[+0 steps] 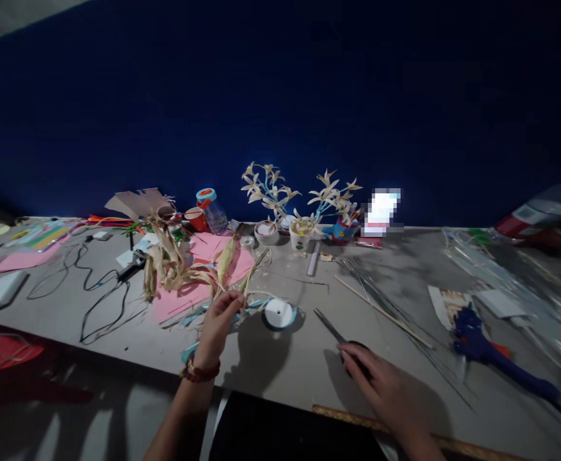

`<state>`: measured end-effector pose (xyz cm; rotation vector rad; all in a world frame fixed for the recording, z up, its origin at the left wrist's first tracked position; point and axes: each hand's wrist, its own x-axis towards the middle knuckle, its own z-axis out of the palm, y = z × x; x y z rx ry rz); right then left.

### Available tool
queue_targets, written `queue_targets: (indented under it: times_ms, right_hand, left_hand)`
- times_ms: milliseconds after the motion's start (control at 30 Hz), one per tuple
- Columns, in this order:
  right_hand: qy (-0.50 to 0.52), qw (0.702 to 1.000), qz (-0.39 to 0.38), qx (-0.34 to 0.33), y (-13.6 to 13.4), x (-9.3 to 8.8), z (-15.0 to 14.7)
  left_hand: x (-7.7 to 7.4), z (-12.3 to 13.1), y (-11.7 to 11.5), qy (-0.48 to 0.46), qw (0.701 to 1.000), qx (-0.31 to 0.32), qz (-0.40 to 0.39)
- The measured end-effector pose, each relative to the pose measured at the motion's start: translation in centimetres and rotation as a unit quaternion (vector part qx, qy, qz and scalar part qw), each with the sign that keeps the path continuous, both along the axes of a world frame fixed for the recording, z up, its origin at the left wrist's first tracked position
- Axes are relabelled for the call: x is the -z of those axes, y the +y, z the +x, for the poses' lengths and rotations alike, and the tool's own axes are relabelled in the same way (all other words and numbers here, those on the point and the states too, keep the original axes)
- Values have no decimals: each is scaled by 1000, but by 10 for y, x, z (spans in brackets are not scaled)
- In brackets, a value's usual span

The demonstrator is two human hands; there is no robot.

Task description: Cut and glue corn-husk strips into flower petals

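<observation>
My left hand (219, 323) is raised over the table edge, fingers pinched on a thin dried corn-husk strip (252, 272) that runs up and right. A beaded bracelet sits on that wrist. My right hand (374, 381) lies on the grey table (285, 365), its fingers closed over the black handles of a pair of scissors (331, 328) whose blades point up-left. A white ribbon spool (280, 313) lies between the hands. A heap of dried husks (175, 266) rests on pink paper (198, 282) behind my left hand.
Husk flowers in small pots (302, 227) stand against the blue wall. Thin wires and a wooden stick (381, 307) lie right of centre. A blue glue gun (492, 352) and clear plastic sheets (525, 282) are at right. Black cables (98, 294), a white charger (2, 289) and coloured papers are at left.
</observation>
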<state>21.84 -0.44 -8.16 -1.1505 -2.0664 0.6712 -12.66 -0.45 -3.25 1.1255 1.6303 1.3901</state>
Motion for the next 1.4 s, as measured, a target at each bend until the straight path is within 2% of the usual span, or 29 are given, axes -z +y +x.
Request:
queue_targets:
  times_ms: [133,200,300,367,433,467,533,600,733,800,1033,1233,1400]
  right_hand:
    - [25,999,-17,-36,2,-15,-23]
    - [58,995,-51,-60,4,-29,-41]
    - [129,979,-133,-87,10,-49,-71]
    - [211,947,-224,-94,14,-56,-87]
    - [275,904,-310,-106,18,-58,-95]
    - [295,888,-336,-107,19,-57,-96]
    - [316,876,-352,-93,20,-55,-94]
    - [318,876,-356,-73,21,-51,-90]
    - [308,883,-352,-31,21,-47,-85]
    - [301,889,-345,-14,21,-47,-85]
    - [276,883,-375,-54,18,-51,-80]
    - [217,929,-295,-52,13,-55,-74]
    - [221,927,-297,-60,12,-57,-74]
  left_hand:
    - [-7,32,-19,-120,993,14,2]
    - [-10,48,-25,-244,969,31,7]
    - [-12,72,-31,-390,911,124,-47]
    - [-10,85,-32,-456,865,181,-106]
    - [-6,93,-32,-500,827,206,-151]
    - [-4,96,-32,-513,815,213,-166]
    - [-2,99,-31,-516,806,227,-180]
    - [-1,99,-31,-474,835,226,-167]
    - [-4,97,-30,-297,926,207,-102]
    - [-6,97,-28,-238,945,208,-87]
    - [-6,102,-26,-246,944,198,-98]
    - [-12,103,-27,-195,957,194,-87]
    - [-13,105,-27,-154,968,182,-77]
